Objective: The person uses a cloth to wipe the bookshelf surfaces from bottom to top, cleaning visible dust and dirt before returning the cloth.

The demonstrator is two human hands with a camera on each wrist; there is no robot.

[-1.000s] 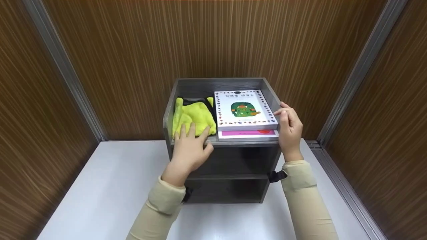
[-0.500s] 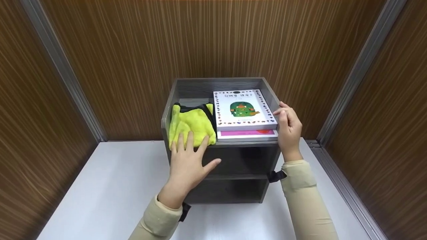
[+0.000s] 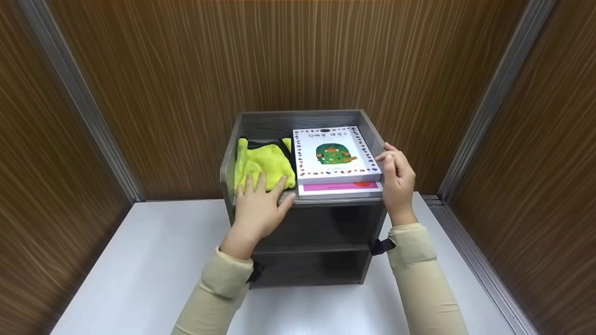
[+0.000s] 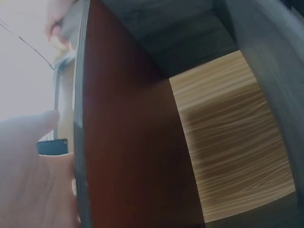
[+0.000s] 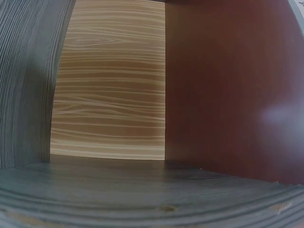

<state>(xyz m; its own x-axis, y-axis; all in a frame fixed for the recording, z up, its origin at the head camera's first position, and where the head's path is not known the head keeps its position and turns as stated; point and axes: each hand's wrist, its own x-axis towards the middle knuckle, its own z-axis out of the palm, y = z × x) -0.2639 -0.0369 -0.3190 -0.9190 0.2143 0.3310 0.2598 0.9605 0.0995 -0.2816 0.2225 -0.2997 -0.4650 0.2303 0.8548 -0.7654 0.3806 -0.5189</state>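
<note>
A yellow-green cloth with black edging (image 3: 270, 160) lies on the top tier of a small grey shelf (image 3: 302, 115), at its left. My left hand (image 3: 256, 211) rests its spread, nearly straight fingers on the cloth's front part. To the right of the cloth, a white picture book with a green drawing (image 3: 326, 139) lies on a book with a pink cover (image 3: 337, 187). My right hand (image 3: 398, 184) grips the shelf's right side panel with bent fingers, beside the books. In the left wrist view, part of my left hand (image 4: 23, 175) shows at the front edge.
Two lower compartments (image 3: 307, 267) of the shelf face me. The shelf stands on a white table (image 3: 163, 260). Wood-grain walls (image 3: 298, 56) rise behind and on both sides, with metal corner profiles (image 3: 489, 97).
The left hand drew back toward me, bringing the cloth over the front edge, then moved forward with it onto the tier. The right hand keeps its grip. The view shifted slightly.
</note>
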